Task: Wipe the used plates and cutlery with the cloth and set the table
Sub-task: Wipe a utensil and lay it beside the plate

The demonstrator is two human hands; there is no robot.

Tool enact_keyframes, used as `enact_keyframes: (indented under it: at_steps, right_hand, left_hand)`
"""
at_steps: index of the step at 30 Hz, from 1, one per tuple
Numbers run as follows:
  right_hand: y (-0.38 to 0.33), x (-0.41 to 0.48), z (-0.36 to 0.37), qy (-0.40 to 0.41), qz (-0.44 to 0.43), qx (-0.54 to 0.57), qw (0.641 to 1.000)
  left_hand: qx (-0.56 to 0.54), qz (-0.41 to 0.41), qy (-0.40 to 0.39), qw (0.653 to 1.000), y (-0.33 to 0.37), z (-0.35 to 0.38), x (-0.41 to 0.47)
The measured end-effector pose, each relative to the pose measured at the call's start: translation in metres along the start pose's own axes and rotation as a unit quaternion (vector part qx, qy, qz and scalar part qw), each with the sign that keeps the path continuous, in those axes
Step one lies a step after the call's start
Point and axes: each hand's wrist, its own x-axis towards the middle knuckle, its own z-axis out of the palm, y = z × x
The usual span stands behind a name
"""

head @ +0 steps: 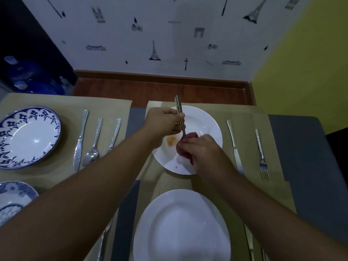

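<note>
Head view: cutlery [178, 110] is gripped by the left hand [165, 123] and wiped with the cloth [191, 136] clutched in the right hand [205, 153]; the stained plate [207, 125] is not yet wiped.

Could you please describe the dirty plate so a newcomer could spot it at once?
On the far right-hand placemat, find the white plate beneath the left hand and right hand. Unlike the spotless near plate, it carries an orange smear.

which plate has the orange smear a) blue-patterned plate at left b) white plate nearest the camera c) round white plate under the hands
c: the orange smear lies on the round white plate under the left hand gripping a silver utensil and right hand holding a red cloth.
</note>
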Motion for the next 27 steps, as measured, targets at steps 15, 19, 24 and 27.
enact_keyframes:
  at_steps: [15,19,24,27]
  right_hand:
    - [-0.02,-0.02,-0.002,0.015,0.046,0.033,0.998]
    - [-0.024,-0.02,-0.006,0.037,0.038,0.037,0.998]
    - [-0.032,-0.021,-0.015,0.077,0.039,0.045,0.995]
    - [-0.036,-0.023,-0.023,0.103,0.045,0.051,0.992]
  left_hand:
    - [-0.019,-0.082,0.011,0.996,0.008,-0.007,0.008]
    - [-0.02,-0.102,0.027,0.994,0.006,0.001,0.009]
    - [-0.045,-0.083,0.04,0.995,0.004,0.004,0.009]
    - [-0.081,-0.049,0.044,0.995,0.001,-0.002,0.006]
